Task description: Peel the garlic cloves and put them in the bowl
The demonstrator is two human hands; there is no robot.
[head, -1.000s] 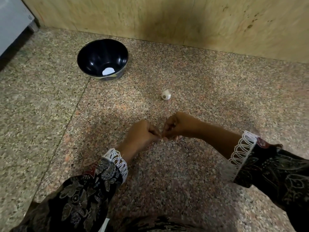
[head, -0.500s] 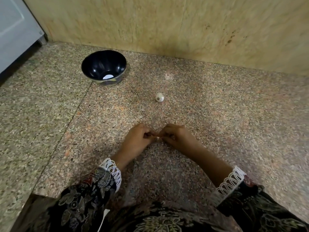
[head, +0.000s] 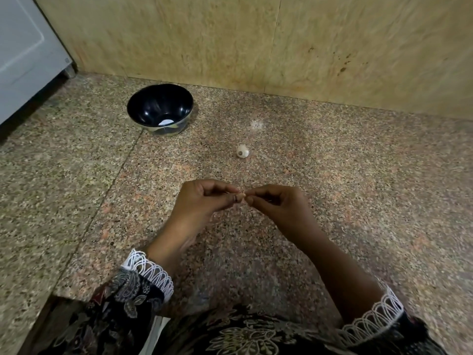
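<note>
The glossy black bowl (head: 160,108) sits far left, well apart from the hands, so a slippery peeled clove could drop and roll across the speckled granite counter (head: 358,188) on the way over. The left hand (head: 202,203) and right hand (head: 276,203) each pinch 1 small pale garlic clove (head: 240,197) between curled fingertips. A second, round papery clove (head: 242,151) lies beyond them, unpeeled.

Both hands (head: 245,201) pinch a garlic clove (head: 240,196) between them.
</note>
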